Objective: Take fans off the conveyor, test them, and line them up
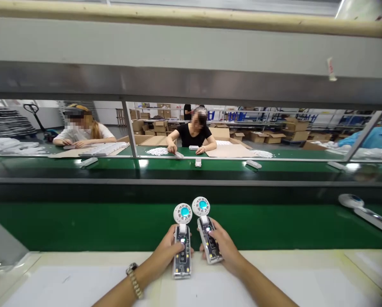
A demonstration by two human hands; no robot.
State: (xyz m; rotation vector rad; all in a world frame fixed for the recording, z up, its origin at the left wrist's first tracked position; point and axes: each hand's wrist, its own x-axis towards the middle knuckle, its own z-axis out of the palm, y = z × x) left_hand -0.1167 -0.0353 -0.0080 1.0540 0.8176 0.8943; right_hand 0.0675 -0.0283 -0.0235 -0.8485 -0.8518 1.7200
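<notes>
My left hand (pixel 167 247) is closed around a handheld device with a round white head (pixel 182 251). Its handle has a clear casing with a dark circuit board inside, and its vented head has a glowing blue centre. A second device of the same kind (pixel 213 251) is in my right hand (pixel 224 243), leaning slightly to the left. Both thumbs press on the fronts of the handles, where a small light shines. The two heads stand close side by side, over the green belt. Fingers behind the handles are mostly hidden.
Beyond the near green belt (pixel 98 221), another belt carries white pieces, among them a white casing (pixel 254 164). More devices lie at right, one with a long handle (pixel 374 217). Two people work opposite, beside piles of small white parts (pixel 158 151). A metal post (pixel 129 130) and overhead beam frame the view.
</notes>
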